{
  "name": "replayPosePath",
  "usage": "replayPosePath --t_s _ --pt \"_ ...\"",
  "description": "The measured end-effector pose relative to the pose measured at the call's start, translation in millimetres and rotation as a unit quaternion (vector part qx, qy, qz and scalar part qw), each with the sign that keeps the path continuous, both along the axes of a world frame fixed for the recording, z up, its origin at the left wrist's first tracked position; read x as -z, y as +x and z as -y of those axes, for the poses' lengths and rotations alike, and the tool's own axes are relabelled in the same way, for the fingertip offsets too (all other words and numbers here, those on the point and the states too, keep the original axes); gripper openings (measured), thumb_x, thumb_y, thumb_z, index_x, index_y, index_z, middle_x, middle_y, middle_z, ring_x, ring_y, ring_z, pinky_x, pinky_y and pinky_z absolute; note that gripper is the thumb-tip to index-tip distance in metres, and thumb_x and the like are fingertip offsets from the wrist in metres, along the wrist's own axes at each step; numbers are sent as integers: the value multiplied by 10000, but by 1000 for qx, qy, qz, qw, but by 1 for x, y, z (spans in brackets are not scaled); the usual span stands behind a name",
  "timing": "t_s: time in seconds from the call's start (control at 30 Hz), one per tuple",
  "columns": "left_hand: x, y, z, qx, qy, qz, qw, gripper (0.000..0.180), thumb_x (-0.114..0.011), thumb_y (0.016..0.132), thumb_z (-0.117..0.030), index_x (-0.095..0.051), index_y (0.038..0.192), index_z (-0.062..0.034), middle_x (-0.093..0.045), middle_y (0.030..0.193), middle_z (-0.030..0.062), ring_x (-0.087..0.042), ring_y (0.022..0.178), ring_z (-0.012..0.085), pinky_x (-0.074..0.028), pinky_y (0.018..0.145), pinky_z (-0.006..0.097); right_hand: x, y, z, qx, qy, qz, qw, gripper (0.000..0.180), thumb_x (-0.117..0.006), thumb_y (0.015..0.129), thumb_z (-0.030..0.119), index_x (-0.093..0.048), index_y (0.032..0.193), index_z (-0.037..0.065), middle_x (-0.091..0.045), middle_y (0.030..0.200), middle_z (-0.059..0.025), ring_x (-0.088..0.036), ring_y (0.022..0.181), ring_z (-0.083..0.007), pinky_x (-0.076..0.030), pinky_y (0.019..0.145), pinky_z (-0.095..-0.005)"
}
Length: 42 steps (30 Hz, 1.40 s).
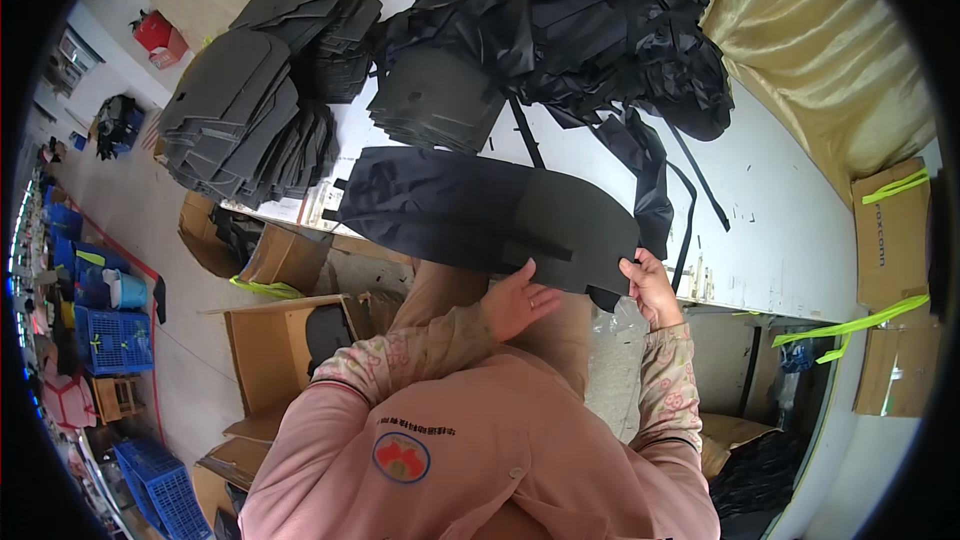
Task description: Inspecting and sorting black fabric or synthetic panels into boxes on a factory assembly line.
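In front of me at the white table's edge lies a dark grey foam panel (pixel 585 220) with a rounded right end. Black fabric (pixel 430 202) extends from its left side, and a black strip crosses the lower part. My right hand (pixel 650 287) pinches the panel's lower right edge between thumb and fingers, beside a small black tab. With fingers stretched out, my left hand (pixel 520 302) is at the panel's near edge, holding nothing; whether it touches the panel is unclear. Just beyond sits a short stack of grey panels (pixel 440 90).
Tall stacks of grey panels (pixel 225 105) stand at the table's (pixel 770 190) far left. A big heap of black fabric pieces (pixel 570 20) covers its back, with loose strips trailing down. Cardboard boxes (pixel 262 360) sit left of my legs. Blue crates (pixel 115 342) line the floor farther left.
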State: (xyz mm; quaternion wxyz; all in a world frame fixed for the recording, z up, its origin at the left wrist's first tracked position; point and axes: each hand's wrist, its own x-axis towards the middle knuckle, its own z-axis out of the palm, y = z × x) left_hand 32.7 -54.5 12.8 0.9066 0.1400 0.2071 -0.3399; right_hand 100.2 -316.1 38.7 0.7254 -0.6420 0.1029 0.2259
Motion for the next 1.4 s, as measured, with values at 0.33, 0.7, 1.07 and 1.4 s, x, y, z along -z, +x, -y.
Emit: replayPosePath --t_s 0.33,0.7,1.07,1.4 --pt "7 16 27 -112 57 -16 992 289 -665 862 -156 -563 1120 -76 -610 1115 52 -577 1037 195 -440 954 368 6 -5 -6 14 -110 67 992 209 -670 858 103 -538 1007 38 -624 732 9 -487 523 -23 -342 442 -172" --pt "21 9 5 62 2 -67 996 355 -645 880 -273 -561 1155 -63 -615 1132 84 -572 1076 243 -436 962 409 7 0 -13 4 -185 136 973 225 -707 811 44 -533 946 -4 -537 664 15 -489 589 -41 -405 523 -203" --pt "-6 31 -10 231 674 649 267 944 -715 746 -430 -184 1487 -184 -110 1549 130 -61 1431 348 -83 1075 651 28 29 23 109 -397 202 889 338 -735 805 270 -565 937 10 -562 650 -70 -554 569 -201 -469 553 -320" --pt "1 34 -7 271 680 649 206 974 -739 727 -434 -180 1490 -202 -97 1553 136 -58 1434 344 -62 1086 644 36 86 60 134 -533 202 811 253 -734 771 206 -557 773 25 -637 770 -141 -628 723 -326 -475 623 -410"
